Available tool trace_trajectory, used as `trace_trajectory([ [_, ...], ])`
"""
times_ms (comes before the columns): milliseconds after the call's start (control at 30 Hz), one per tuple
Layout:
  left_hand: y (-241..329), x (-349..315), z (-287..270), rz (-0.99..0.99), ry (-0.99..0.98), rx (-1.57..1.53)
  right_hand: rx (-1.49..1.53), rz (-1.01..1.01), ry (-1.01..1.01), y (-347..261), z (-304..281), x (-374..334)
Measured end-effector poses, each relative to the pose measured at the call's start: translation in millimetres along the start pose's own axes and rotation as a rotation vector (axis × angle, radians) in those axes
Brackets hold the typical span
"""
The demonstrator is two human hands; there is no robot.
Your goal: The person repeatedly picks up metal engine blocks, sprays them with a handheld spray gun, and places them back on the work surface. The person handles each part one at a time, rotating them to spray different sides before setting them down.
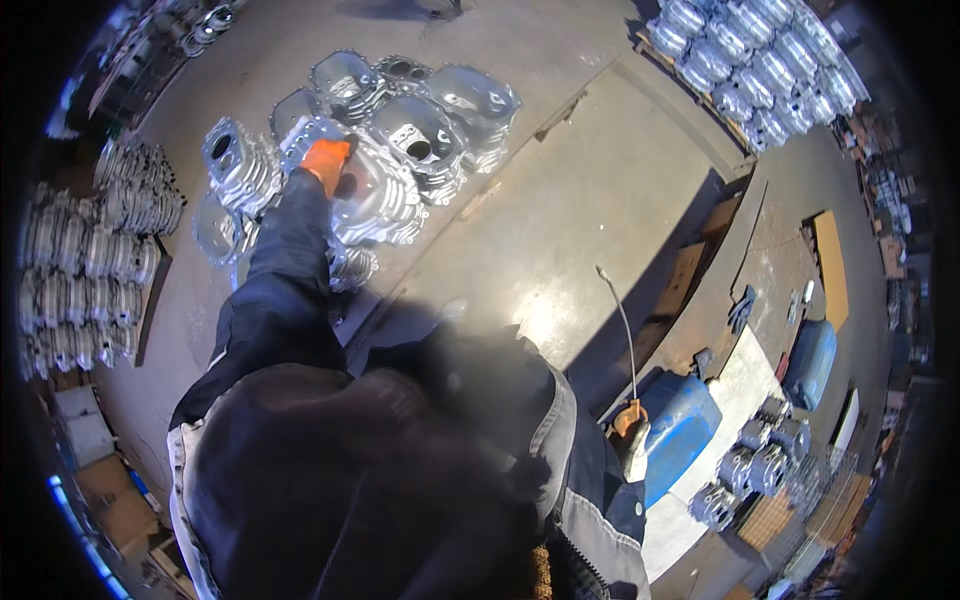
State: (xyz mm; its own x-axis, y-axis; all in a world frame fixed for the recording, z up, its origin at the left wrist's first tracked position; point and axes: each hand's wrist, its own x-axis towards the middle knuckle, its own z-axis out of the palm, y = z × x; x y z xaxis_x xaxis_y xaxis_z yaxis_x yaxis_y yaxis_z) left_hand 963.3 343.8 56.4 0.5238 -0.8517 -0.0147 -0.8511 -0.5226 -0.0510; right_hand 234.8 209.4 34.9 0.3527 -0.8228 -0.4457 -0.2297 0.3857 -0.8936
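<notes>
I see my left hand (326, 163), in an orange glove, between ten and eleven o'clock, with the dark-sleeved arm stretched out to it. It touches the near-left part of a silvery metal casting (378, 198) at about eleven o'clock. The fingers look bent, but from here I can't tell how far open they are, or whether they grip the casting or only rest on it. More castings (412, 130) crowd around that one on a grey surface (550, 50).

My right hand (630, 425) is just past four o'clock, gloved and closed around the lower end of a thin metal rod (633, 370), whose slightly bent tip points toward one o'clock. Just beside that hand I have a blue container (685, 430), and beyond it, also near four, a small group of castings (755, 462). A dark glove (742, 308) lies at three, and stacked castings (90, 265) stand at nine.
</notes>
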Motion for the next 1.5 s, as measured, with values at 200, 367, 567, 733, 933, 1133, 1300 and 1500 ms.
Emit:
trace_trajectory([
  [200, -84.0, 81.1, 107.8, 0.008, -0.104, 0.070, 0.101, -0.040, 0.046, -26.1, 34.1, -17.8],
  [367, -113.3, 141.7, 202.0, -0.341, 0.052, 0.373, 0.561, -0.055, 0.090, -46.7, 45.9, -55.1],
  [567, 13.3, 153.6, 150.0, -0.312, 0.259, 0.086, 0.958, -0.283, 0.172, 8.5, 32.4, -82.2],
  [733, 229.1, 130.1, 123.4, -0.243, 0.341, -0.401, 1.444, -0.391, 0.241, 56.9, 4.8, -142.4],
  [933, 528.5, 45.7, 102.8, 0.465, 0.091, -1.024, 1.518, -0.456, 0.507, 131.2, -15.9, -213.4],
  [1133, 760.5, -51.9, 65.7, 1.051, -0.162, -0.935, 1.599, -0.706, 0.697, 177.5, 2.3, -234.8],
  [1300, 896.7, -137.5, 43.9, 1.285, -0.555, -0.975, 2.004, -0.805, 0.824, 204.7, 11.5, -246.1],
  [1500, 1030.0, -211.2, 36.5, 1.560, -0.585, -0.689, 1.975, -1.099, 0.852, 213.7, -3.4, -231.8],
])
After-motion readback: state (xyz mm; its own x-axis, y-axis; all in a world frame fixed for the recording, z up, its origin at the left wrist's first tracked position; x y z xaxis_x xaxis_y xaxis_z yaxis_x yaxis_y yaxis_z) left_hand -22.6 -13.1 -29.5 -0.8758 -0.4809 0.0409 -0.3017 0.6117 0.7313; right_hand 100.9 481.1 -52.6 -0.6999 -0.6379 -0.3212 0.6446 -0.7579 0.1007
